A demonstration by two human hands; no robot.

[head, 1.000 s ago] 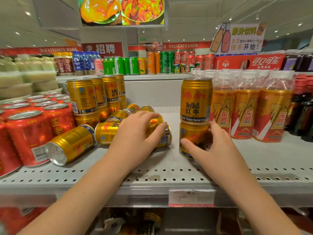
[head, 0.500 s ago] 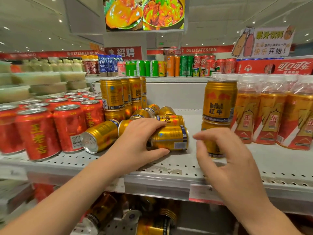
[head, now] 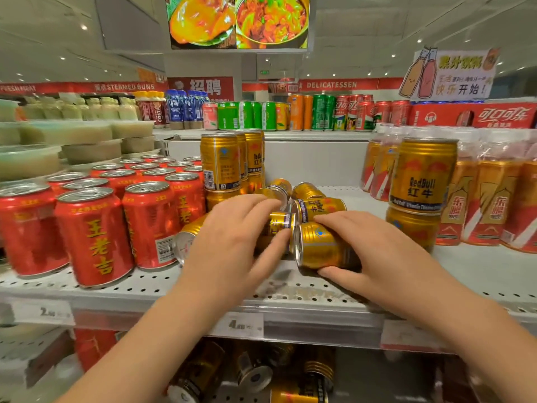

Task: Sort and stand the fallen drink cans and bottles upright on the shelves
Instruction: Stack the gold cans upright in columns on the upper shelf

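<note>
Gold fallen cans (head: 319, 245); left hand (head: 229, 237), right hand (head: 386, 251) each grip one.

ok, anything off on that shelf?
Yes. A heap of gold cans lies toppled mid-shelf, between the upright red cans and the stacked gold pair. The right hand grips the nearest fallen can; the left hand rests on the heap. More gold cans lie tipped one level down.

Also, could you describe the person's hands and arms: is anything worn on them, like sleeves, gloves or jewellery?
The left hand and the right hand are bare: no gloves, no rings visible. The left forearm and the right forearm are uncovered down to the frame's edge, with no sleeve, watch or bracelet in sight.
</note>
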